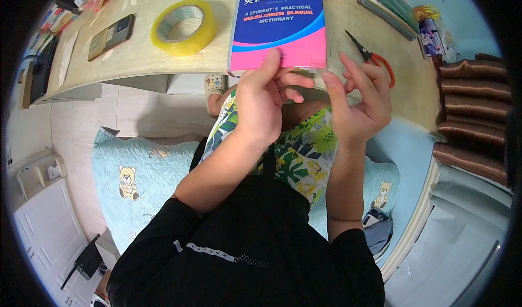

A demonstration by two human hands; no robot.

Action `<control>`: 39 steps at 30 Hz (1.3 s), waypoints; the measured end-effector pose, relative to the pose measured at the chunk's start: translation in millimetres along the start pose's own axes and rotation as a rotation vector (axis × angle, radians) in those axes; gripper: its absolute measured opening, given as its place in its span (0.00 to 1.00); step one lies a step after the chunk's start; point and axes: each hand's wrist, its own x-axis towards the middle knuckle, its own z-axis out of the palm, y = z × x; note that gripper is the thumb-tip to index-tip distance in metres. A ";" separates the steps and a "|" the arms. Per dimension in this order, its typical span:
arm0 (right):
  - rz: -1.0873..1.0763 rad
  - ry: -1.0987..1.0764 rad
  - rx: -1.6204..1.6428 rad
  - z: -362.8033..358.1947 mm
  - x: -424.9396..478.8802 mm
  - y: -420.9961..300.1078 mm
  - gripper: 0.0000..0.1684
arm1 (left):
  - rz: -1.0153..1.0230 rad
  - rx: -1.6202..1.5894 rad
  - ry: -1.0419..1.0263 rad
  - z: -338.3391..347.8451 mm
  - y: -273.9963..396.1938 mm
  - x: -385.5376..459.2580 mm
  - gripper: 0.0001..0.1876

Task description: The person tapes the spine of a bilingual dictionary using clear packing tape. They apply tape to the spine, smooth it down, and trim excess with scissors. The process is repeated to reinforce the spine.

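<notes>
In front of me, a thick blue and pink bilingual dictionary (281, 25) rests at the desk's near edge. My left hand (265, 91) is at its lower edge, the thumb lying on the pink part of the cover and the fingers below that edge. Just right of the book's lower corner, my right hand (361, 97) is raised with thumb and fingers apart, holding nothing visible. Scissors with red and black handles (381, 62) lie partly behind the right fingers. To the left of the book is a large roll of yellowish clear tape (207, 27).
A smartphone (111, 38) lies on the wooden desk (163, 68), left of the tape. Books (387, 9) are stacked at the far right, near a brown curtain (475, 86). A dark flat device (44, 68) stands by the desk's left end.
</notes>
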 end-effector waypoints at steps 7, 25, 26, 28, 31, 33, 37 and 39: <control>-0.045 0.000 -0.043 1.5 -1.3 3.2 0.19 | -0.017 0.039 0.013 0.5 -2.4 1.0 0.19; 0.007 -0.088 -0.072 1.9 2.0 -2.4 0.17 | -0.025 0.053 0.006 -2.1 -2.3 1.1 0.19; 0.013 -0.092 -0.068 1.6 2.4 -3.2 0.16 | -0.031 0.069 -0.002 -3.3 -2.1 1.1 0.17; 0.025 -0.107 -0.075 1.3 4.0 -5.0 0.15 | -0.035 0.090 -0.007 -4.3 -2.0 0.8 0.16; 0.080 -0.133 -0.088 0.5 7.1 -9.1 0.14 | -0.036 0.104 -0.004 -4.5 -1.7 0.5 0.16; 0.112 -0.158 -0.093 0.1 10.1 -11.0 0.12 | -0.038 0.112 -0.008 -6.2 -2.2 1.3 0.16; 0.200 -0.225 -0.077 -1.9 17.1 -12.3 0.10 | -0.049 0.127 -0.010 -8.1 -2.6 2.8 0.16; 0.248 -0.246 -0.055 -2.2 19.2 -11.6 0.09 | -0.047 0.126 -0.008 -7.7 -1.7 3.1 0.17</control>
